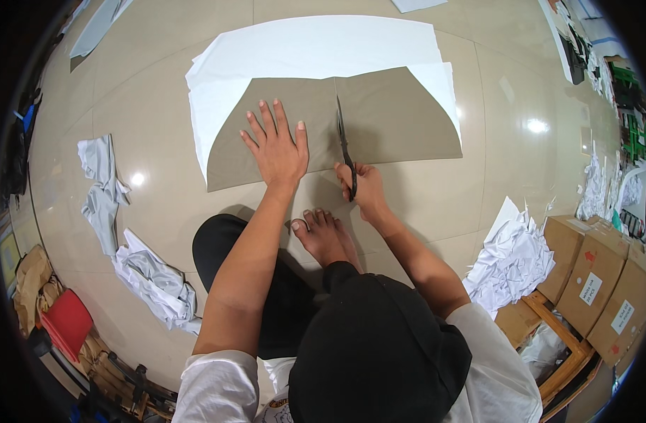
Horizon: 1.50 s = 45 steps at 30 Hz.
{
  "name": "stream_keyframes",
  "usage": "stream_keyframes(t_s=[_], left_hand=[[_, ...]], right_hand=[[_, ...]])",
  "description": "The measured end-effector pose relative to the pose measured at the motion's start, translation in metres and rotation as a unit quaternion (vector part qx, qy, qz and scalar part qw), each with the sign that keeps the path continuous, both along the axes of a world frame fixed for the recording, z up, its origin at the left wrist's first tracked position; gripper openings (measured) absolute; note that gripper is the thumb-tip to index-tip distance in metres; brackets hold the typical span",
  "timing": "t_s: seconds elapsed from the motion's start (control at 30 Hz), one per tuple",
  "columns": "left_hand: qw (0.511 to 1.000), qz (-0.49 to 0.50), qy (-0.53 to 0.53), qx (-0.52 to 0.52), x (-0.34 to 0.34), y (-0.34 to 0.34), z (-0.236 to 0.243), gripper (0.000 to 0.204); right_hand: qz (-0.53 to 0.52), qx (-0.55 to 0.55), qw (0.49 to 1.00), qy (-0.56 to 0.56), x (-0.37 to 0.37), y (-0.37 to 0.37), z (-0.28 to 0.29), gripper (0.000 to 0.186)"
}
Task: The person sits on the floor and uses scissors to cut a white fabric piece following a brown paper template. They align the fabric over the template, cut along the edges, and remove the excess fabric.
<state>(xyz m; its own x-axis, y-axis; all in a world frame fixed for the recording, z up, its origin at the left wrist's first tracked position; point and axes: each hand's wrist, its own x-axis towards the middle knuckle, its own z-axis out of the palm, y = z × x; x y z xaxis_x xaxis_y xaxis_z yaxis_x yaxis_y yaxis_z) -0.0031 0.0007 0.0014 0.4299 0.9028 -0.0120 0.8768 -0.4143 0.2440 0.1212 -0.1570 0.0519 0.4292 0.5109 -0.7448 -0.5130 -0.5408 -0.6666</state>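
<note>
A taupe, fan-shaped piece of fabric (400,116) lies flat on the floor, partly over a larger white sheet (323,48). My left hand (277,148) presses flat on its left half, fingers spread. Black-handled scissors (342,134) are in my right hand (368,190), which is closed around the handles at the fabric's near edge. Their dark blades point away from me along the middle of the piece and look nearly together. A thin line runs from the blade tips to the fabric's far edge; whether it is a cut or a seam is unclear.
Crumpled pale grey fabric pieces (154,278) lie on the tiled floor at left. White scraps (513,254) are heaped at right, beside cardboard boxes (591,278) on a wooden frame (559,338). My bare foot (326,236) rests just below the fabric. A red object (67,321) stands lower left.
</note>
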Motion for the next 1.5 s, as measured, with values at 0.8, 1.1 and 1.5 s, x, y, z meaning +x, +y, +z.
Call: stream_keyframes(t_s=[0.8,1.1,1.5], left_hand=[[1.000,-0.008,-0.025,0.017,0.0015,-0.0018,-0.0012,0.076],[1.000,-0.006,-0.026,0.013,0.0026,-0.0024,0.0007,0.076],[0.999,-0.007,-0.025,0.022,0.0020,-0.0023,-0.0018,0.076]], right_hand=[[-0.010,0.008,1.000,0.010,0.0016,0.0042,-0.0021,0.031],[0.001,0.003,1.000,-0.011,0.0026,0.0019,-0.0083,0.031],[-0.002,0.007,1.000,-0.024,0.0019,0.0021,-0.0084,0.031]])
